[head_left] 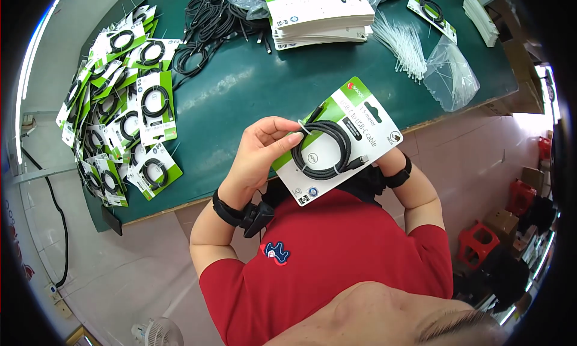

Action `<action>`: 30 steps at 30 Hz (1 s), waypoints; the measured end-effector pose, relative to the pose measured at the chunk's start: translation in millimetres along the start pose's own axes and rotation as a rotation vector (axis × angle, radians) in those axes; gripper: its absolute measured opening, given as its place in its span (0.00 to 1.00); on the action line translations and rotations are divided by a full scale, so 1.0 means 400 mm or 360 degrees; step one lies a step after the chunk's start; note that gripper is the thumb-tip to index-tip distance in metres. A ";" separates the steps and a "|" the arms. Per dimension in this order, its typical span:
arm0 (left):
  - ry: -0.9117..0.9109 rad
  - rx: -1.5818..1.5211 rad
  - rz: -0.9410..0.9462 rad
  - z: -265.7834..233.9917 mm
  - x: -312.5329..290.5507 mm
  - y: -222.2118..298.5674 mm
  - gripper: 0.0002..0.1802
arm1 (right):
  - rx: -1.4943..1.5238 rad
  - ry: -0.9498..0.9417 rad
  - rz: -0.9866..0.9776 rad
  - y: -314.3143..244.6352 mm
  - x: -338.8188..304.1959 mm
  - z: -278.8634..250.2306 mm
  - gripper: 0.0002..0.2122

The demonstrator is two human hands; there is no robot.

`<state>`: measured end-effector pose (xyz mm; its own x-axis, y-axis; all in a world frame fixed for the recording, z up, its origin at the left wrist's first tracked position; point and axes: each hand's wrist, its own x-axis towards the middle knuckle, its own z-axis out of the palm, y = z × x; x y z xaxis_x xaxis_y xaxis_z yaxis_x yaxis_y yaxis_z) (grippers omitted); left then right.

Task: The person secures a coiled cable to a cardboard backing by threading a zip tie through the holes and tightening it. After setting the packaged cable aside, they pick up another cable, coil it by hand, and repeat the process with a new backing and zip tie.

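Observation:
In front of my chest, above the table's near edge, a white and green cardboard backing card (360,114) is tilted. A coiled black cable (344,143) lies on its face, with a white cable tie (306,128) round the coil at its upper left and another tie at its lower right. My left hand (262,146) is closed, thumb and forefinger pinching at the upper-left tie beside the coil. My right hand (390,161) is at the card's right edge, mostly behind it; its fingers are hidden.
The green table (240,87) carries a heap of carded cables (120,102) at left, loose black cables (219,18) at the back, and stacked blank cards (321,15). White cable ties (401,45), a clear plastic bag (452,75) and another carded cable (431,12) lie right. Red stools (478,244) stand on the floor.

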<state>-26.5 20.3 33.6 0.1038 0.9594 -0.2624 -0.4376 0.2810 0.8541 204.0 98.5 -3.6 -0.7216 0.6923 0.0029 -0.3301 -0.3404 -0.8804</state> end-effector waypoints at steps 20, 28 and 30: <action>-0.0025 -0.0386 -0.0056 0.014 0.021 -0.003 0.18 | -0.0582 0.0001 -0.0061 -0.003 0.032 -0.021 0.23; 0.0218 -0.0497 -0.0023 0.005 0.013 -0.050 0.20 | -0.1178 0.0017 -0.0382 0.025 0.087 -0.057 0.18; 0.0458 -0.0261 0.0160 0.024 0.014 -0.053 0.20 | -0.1548 0.0253 -0.0633 -0.004 0.086 -0.066 0.15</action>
<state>-8.1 19.9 18.2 -0.1933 0.9287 -0.3164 -0.5732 0.1548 0.8047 195.7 139.5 -14.7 -0.5576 0.7412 0.3736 0.1546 0.5350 -0.8306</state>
